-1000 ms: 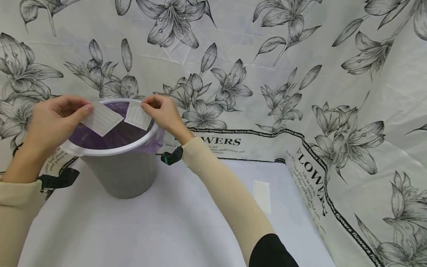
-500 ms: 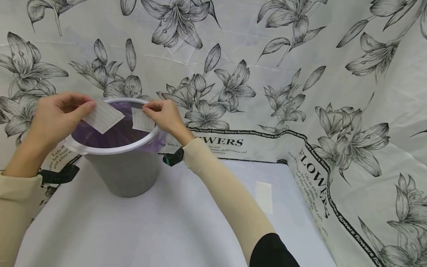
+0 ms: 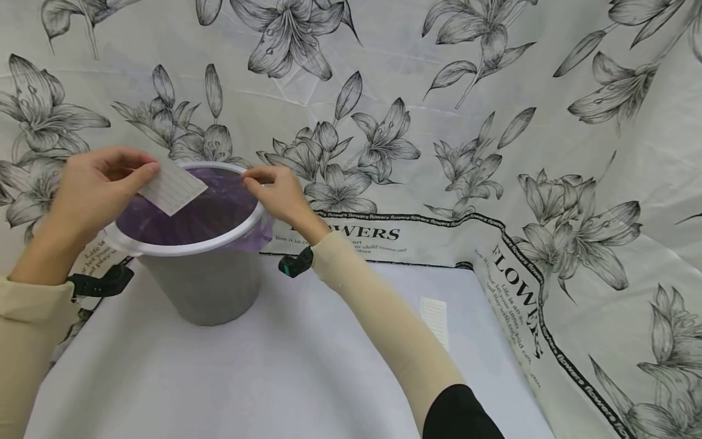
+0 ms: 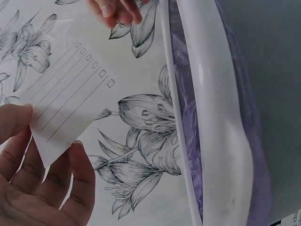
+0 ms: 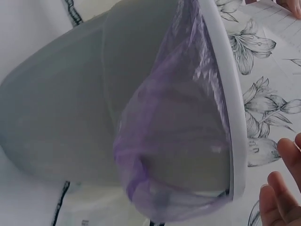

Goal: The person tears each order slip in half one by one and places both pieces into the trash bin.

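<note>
My left hand [image 3: 104, 189] pinches a small lined paper slip [image 3: 173, 188] between thumb and fingers, tilted over the left part of a grey trash bin [image 3: 203, 286]. In the left wrist view the slip [image 4: 70, 94] shows printed lines and a row of small boxes. A purple plastic bag [image 5: 174, 117] lines the bin and hangs out under its white rim [image 3: 170, 249]. By the far right side of the rim is my right hand [image 3: 280, 194], loosely curled; in the right wrist view its fingertips [image 5: 275, 188] are apart with nothing between them.
Another lined paper slip [image 3: 435, 317] lies on the white table [image 3: 230, 378], partly behind the right sleeve [image 3: 384, 317]. A flower-printed cloth [image 3: 384, 55] stands behind the table and along its right side.
The right hand has let go of its paper slip, which is out of sight now, and has drawn slightly right. The left hand still holds its slip, a little higher.
</note>
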`<control>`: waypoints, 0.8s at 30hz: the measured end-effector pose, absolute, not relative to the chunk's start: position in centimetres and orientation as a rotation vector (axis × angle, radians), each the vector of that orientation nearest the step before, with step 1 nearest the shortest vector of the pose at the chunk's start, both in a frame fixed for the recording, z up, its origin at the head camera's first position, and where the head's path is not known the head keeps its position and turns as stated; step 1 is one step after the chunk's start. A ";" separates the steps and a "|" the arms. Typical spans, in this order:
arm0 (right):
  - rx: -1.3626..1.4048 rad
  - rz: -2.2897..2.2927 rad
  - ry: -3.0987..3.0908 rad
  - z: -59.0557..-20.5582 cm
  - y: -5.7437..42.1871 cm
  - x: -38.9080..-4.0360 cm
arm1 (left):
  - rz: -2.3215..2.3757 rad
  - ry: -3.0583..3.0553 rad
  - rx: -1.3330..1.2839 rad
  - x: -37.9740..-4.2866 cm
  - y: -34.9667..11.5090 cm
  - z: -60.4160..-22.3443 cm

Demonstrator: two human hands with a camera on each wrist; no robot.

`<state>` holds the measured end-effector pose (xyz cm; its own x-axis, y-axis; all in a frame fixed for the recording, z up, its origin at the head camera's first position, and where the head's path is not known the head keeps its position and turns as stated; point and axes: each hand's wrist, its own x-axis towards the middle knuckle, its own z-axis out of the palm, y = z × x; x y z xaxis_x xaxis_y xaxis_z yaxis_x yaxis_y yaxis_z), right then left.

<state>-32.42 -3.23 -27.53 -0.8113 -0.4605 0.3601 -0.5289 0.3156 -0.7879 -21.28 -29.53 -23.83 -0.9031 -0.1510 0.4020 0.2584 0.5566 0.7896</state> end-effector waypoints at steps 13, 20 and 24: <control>0.909 1.442 -2.459 -28.8 1.3 -33.4 | -1.314 -2.392 -0.025 -22.7 -29.9 -23.3; 0.875 1.424 -2.495 -30.3 2.8 -33.9 | -1.291 -2.444 0.037 -23.7 -30.2 -23.3; 0.887 1.419 -2.480 -31.0 3.1 -34.2 | -1.241 -2.487 0.047 -24.4 -30.3 -23.2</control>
